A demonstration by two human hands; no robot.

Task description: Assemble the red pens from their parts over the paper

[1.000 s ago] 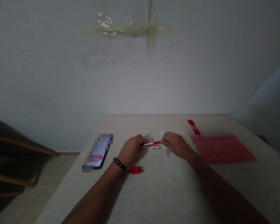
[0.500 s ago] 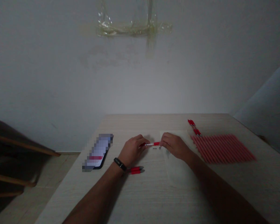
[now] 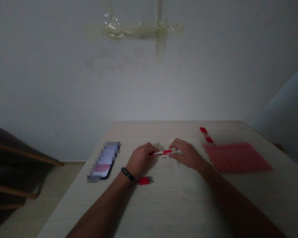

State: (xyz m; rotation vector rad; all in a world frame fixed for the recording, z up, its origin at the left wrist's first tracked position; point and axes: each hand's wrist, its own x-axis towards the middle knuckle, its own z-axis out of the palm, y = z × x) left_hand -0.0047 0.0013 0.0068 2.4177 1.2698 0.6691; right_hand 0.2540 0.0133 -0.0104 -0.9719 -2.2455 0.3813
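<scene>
My left hand (image 3: 139, 159) is closed on one end of a red and silver pen (image 3: 162, 152), held just above the light wooden table (image 3: 164, 205). My right hand (image 3: 186, 153) sits at the pen's other end, its fingers loosened and spread, the thumb and forefinger close to the red tip. A tiny dark part (image 3: 164, 157) lies on the table under the pen. By my left wrist lie two more red pens (image 3: 145, 180). A black band is on the left wrist.
A row of several red pens (image 3: 235, 157) lies side by side at the right, with two separate red pens (image 3: 206, 135) behind it. A phone (image 3: 104, 162) lies at the left. A sheet of paper (image 3: 191, 178) lies under my right arm. A dark chair (image 3: 10, 165) stands off the left edge.
My right hand's fingers have opened up from a tight pinch on the pen's end. The left hand and the pen have barely moved.
</scene>
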